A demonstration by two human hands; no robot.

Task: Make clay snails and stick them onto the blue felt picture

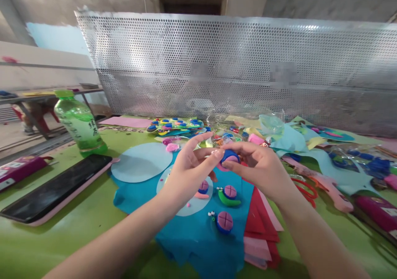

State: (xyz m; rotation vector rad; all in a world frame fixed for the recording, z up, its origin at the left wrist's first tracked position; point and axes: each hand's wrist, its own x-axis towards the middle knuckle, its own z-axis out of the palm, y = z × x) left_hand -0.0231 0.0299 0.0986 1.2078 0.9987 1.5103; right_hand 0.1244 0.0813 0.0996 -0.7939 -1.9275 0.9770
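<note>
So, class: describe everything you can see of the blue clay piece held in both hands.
The blue clay piece is a small rounded lump, soft-looking like modelling clay, with a pink disc on its near face. It is held above the table, over blue felt, pinched between fingers of the left hand and the right hand.

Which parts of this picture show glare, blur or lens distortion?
Head view: glare patches on the perforated metal screen; two smudged rectangles blur its middle; wide-angle bending curves the screen's top edge and stretches the forearms; the hands around the blue clay piece stay fairly sharp.
</note>
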